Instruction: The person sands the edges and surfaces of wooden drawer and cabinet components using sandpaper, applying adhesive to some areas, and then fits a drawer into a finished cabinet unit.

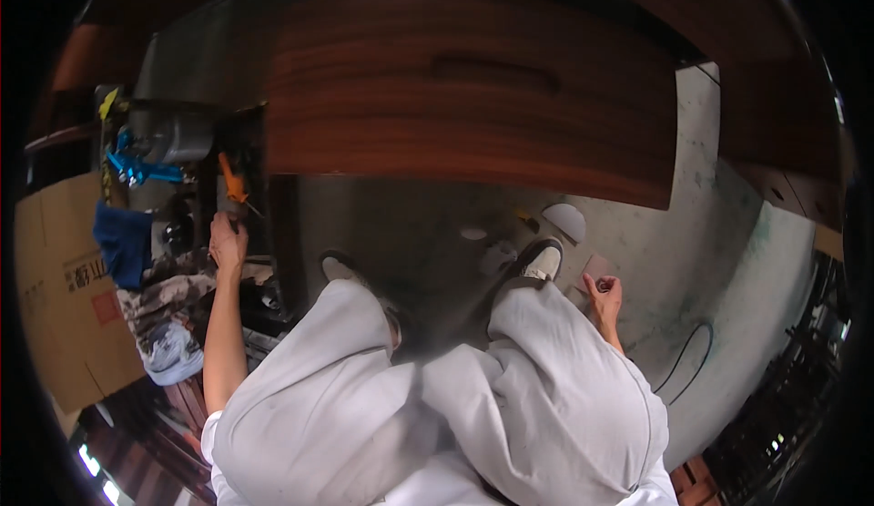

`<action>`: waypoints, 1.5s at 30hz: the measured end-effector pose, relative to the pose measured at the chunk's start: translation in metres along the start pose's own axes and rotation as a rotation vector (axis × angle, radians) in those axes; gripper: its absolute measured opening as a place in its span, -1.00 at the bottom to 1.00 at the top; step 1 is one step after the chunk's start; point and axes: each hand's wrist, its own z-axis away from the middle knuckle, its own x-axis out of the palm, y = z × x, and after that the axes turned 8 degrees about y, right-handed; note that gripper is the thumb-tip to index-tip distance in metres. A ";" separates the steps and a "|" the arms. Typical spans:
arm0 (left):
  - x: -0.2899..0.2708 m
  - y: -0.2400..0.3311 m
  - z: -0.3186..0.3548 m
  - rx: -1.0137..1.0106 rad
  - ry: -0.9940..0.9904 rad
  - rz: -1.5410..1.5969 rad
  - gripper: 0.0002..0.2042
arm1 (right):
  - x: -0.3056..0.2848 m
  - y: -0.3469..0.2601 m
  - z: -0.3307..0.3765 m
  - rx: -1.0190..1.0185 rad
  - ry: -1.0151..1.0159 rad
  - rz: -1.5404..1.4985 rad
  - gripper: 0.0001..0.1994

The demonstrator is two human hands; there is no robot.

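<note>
Left hand (228, 242) just beside orange tool (232, 181), right hand (604, 301) curled; can't tell either grip. Tight clearance: careless left shift could knock tool.

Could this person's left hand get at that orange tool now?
Probably yes: the left hand is near the orange tool, and nothing large seems to stand between them, though whether its grip is free is unclear.

I have my left arm (224, 342) stretched forward, left grip (228, 244) curled. My right grip (604, 298) bends beside the knee (526, 302).
</note>
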 end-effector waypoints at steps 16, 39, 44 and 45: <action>-0.183 0.185 -0.001 0.131 0.193 0.649 -0.70 | -0.014 -0.050 -0.002 -0.089 -0.127 -0.334 -0.37; -0.201 0.288 0.000 -0.171 -0.620 1.403 -0.73 | -0.098 -0.537 -0.022 -1.143 -0.135 -0.450 -0.78; -0.178 0.316 -0.011 -0.275 -0.677 1.465 -0.62 | -0.085 -0.532 -0.026 -1.290 0.077 -0.359 -0.89; -0.176 0.318 -0.012 -0.294 -0.691 1.482 -0.62 | -0.084 -0.529 -0.027 -1.296 0.090 -0.354 -0.89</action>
